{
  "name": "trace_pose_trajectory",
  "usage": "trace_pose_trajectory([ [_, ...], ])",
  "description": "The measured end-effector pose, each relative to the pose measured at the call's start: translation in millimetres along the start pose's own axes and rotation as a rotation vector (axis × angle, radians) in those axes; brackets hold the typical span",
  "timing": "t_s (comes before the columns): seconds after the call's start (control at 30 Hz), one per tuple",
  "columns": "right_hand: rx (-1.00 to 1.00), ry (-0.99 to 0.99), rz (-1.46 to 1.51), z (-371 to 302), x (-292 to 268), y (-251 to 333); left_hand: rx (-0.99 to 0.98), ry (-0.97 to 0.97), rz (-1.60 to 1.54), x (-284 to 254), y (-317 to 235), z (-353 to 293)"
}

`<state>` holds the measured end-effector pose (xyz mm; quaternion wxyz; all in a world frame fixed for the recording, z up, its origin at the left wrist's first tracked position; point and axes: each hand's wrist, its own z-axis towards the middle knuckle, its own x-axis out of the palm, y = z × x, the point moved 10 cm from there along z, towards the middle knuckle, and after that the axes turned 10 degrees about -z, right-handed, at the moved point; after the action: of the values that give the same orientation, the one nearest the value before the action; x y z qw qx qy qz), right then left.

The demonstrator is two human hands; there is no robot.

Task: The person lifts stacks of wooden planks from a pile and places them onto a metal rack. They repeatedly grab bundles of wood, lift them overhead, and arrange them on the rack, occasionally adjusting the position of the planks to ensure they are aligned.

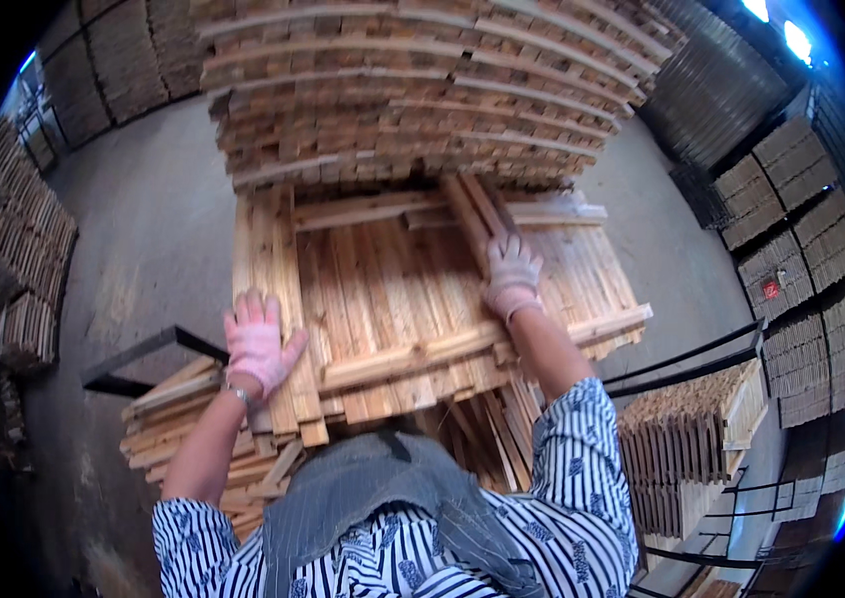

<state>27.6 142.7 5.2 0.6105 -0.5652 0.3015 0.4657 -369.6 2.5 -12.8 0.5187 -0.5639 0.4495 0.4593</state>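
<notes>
My left hand [260,346], in a pink work glove with a watch strap at the wrist, rests flat with fingers spread on the light wooden slats [288,269] along the left side of a layer of boards [362,279]. My right hand [514,274], also gloved, is closed around the near end of a few brownish wooden slats [474,209]. They lie at a slant over the layer, their far ends by the tall stack. A crosswise batten [392,364] runs along the near edge; another batten [362,211] lies at the far edge. The right fingertips are partly hidden.
A tall stack of slats [412,100] rises right behind the boards. Loose wood pieces [183,419] lie low on the left beside a black metal frame [153,359]. A bundled wood stack [681,439] stands at the right. More stacks [28,259] line both sides of the concrete floor.
</notes>
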Motion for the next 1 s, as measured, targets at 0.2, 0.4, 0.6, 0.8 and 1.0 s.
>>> trace_pose_trajectory([
  [0.2,0.212,0.197,-0.096,17.8,88.5,-17.6,-0.005,-0.037,-0.064,6.3,-4.5,5.0],
  [0.4,0.011,0.339,0.307,9.8,-6.6,3.8,-0.006,-0.047,-0.077,0.2,-2.9,0.3],
  [0.6,0.026,0.383,1.037,-8.2,22.1,85.9,0.029,-0.041,0.004,2.8,-8.1,3.6],
  [0.8,0.109,0.375,1.439,-12.9,-7.2,137.1,0.078,-0.121,-0.024,5.8,-9.5,6.1],
  [1.0,-0.285,0.302,0.913,-15.4,-18.2,319.5,0.064,-0.139,0.033,13.6,-8.8,11.1],
])
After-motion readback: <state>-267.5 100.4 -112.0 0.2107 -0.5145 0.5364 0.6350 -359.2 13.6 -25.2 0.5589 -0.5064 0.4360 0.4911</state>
